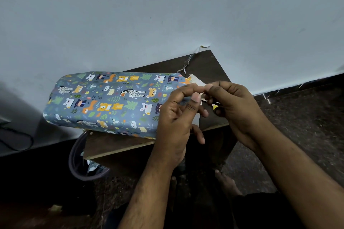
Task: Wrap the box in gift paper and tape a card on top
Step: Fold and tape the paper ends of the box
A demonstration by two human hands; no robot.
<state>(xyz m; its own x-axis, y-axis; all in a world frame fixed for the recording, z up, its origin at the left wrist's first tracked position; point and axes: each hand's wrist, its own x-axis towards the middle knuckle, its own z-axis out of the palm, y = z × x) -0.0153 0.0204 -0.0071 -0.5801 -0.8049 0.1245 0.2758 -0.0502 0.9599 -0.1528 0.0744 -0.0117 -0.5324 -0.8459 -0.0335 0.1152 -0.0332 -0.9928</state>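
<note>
While box (104, 102) sits wrapped at nine o'clock, left hand (178, 117) and right hand (232, 105) pinch small strip, probably tape (202, 96); card taping remains.

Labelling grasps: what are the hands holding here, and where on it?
Both hands pinch something small at their fingertips, likely a tape piece, left hand and right hand at opposite ends; what it is cannot be told for certain.
</note>
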